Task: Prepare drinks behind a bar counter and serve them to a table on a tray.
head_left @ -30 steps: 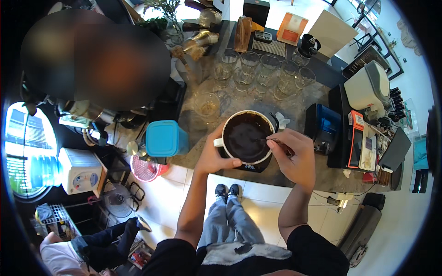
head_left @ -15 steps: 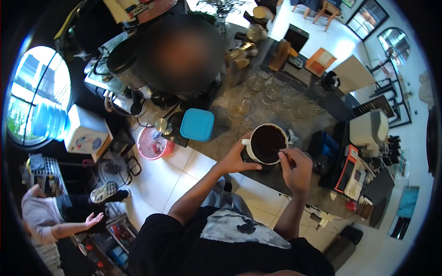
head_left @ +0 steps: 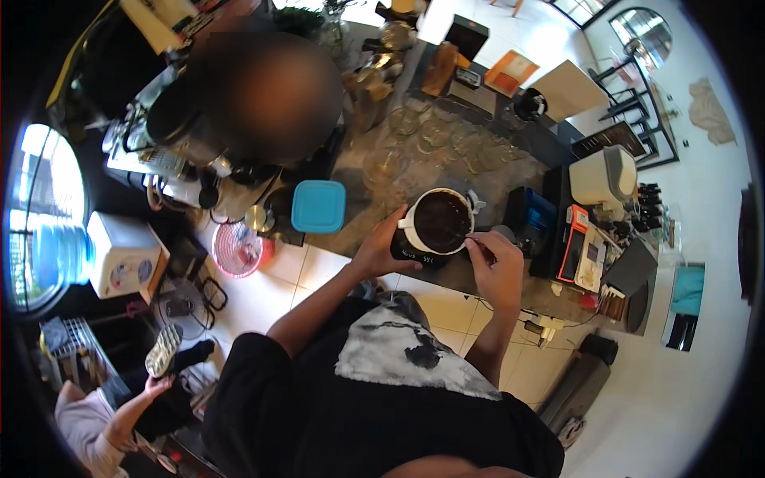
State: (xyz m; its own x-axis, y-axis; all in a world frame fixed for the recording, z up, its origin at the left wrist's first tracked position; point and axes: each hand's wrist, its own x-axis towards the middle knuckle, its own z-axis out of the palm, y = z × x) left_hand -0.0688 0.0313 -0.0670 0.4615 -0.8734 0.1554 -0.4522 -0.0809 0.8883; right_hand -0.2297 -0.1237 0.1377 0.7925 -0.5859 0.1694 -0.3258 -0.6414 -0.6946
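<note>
Since the frame half a second ago, the white cup (head_left: 409, 234) has been shifting up and left in the view as the camera is turning, and in the lower left another person's hand (head_left: 158, 385) has been coming up close to a shoe sole (head_left: 163, 350). The cup is now standing just right of the frame's centre on a black scale (head_left: 409, 258), near the front edge of the counter (head_left: 357, 179), and is holding dark liquid (head_left: 441, 217). The left hand (head_left: 379, 248) is spreading its thumb and fingers apart around the handle side; whether it is pressing on the cup, one cannot tell. The right hand (head_left: 500, 267) is pinching a thin stirrer (head_left: 460, 235) between thumb and fingers at the cup's right rim, its tip dipping toward the liquid. A blue-lidded box (head_left: 319, 206) is sitting left of the cup, clear glasses (head_left: 434, 134) are standing above it, and a pink basket (head_left: 218, 252) is resting farther left, below the counter.
</note>
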